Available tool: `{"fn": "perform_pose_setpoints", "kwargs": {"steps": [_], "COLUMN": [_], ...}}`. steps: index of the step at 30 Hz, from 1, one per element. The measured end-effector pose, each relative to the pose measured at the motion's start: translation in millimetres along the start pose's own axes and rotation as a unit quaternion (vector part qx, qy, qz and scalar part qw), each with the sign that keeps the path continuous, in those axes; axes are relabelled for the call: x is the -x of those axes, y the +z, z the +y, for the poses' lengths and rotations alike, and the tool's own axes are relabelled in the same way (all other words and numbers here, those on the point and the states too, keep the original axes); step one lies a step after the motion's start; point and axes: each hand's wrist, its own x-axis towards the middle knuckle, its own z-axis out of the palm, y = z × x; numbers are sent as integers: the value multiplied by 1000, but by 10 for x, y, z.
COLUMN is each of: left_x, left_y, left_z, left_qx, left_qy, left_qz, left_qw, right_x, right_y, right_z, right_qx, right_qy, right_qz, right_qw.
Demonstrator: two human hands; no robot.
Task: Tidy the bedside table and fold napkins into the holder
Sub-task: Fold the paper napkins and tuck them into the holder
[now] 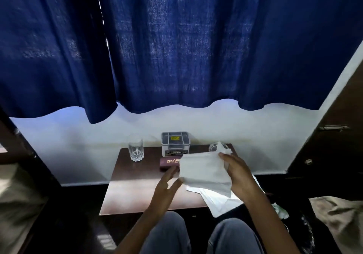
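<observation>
Seemingly mid-fold: the right hand [239, 175] grips the white paper napkin [202, 169] by its 3 o'clock edge above the dark wooden bedside table [127, 194]. The left hand [167, 187], fingers straight, touches its 8 o'clock corner. Next probably comes creasing, then the clear glass holder [214, 147] at 1 o'clock.

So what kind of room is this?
Probably a bedroom: a small bedside table holding a drinking glass and spectacle case stands below blue curtains, with what looks like bedding at the left.
</observation>
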Motion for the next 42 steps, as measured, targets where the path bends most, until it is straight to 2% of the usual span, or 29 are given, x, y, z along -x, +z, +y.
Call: {"fn": "perform_pose_setpoints", "kwargs": {"steps": [4, 9, 14, 17, 21, 28, 33, 39, 42], "left_x": [172, 304, 363, 385, 379, 406, 434, 425, 416], "left_y": [-69, -108, -171, -220, -314, -383, -364, -387, -387], "left_z": [423, 545, 525, 564, 587, 567, 586, 577, 567], "left_qx": [74, 141, 191, 208, 236, 274, 277, 249, 251], "left_qy": [11, 0, -30, -36, -31, -37, -48, -46, -58], "left_qz": [-74, -25, -18, -2, 4, 16, 15, 31, 34], "left_qw": [994, 990, 981, 977, 971, 961, 959, 967, 966], "right_x": [91, 201, 391, 415, 441, 586, 605, 496, 476], "right_y": [95, 94, 129, 174, 236, 305, 317, 231, 238], "right_z": [-139, -161, -92, -53, 22, 76, 122, 161, 164], "right_qx": [-57, -54, -14, -13, 46, 102, 321, 351, 369], "right_qy": [40, 66, 48, 43, 28, -6, -92, -194, -184], "right_qz": [-31, -57, -119, -85, -16, -31, -13, 25, 10], "right_qw": [997, 995, 992, 995, 998, 994, 942, 916, 911]}}
